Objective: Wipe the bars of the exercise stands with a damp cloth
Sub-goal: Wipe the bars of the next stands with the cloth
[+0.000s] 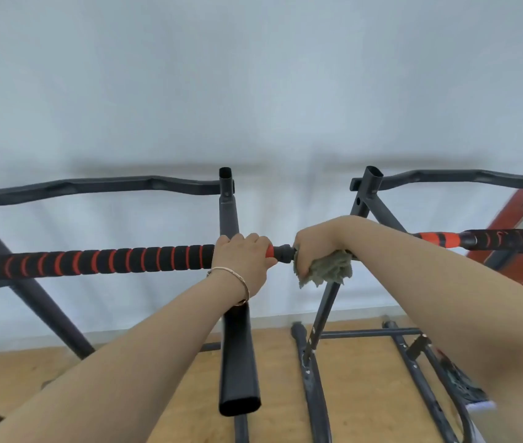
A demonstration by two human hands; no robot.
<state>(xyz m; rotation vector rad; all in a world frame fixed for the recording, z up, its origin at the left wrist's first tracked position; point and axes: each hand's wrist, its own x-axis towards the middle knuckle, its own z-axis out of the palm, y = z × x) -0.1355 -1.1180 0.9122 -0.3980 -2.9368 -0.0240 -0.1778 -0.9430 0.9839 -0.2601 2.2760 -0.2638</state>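
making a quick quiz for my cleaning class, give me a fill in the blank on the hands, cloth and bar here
The right hand bunches a grey-green cloth; the bracelet sits on the ___ wrist.
The left hand grips the striped padded bar near its ___ end.
The hand without any cloth is the ___ one.
Missing words: left, right, left.

light: bright, diffuse light is washing the pale wall [253,91] evenly | shadow: a soft grey band is lying on it behind the upper bars [94,187] | focus: everything is looking slightly soft — the right edge is smearing | lens: wide angle is bowing lines near the edges
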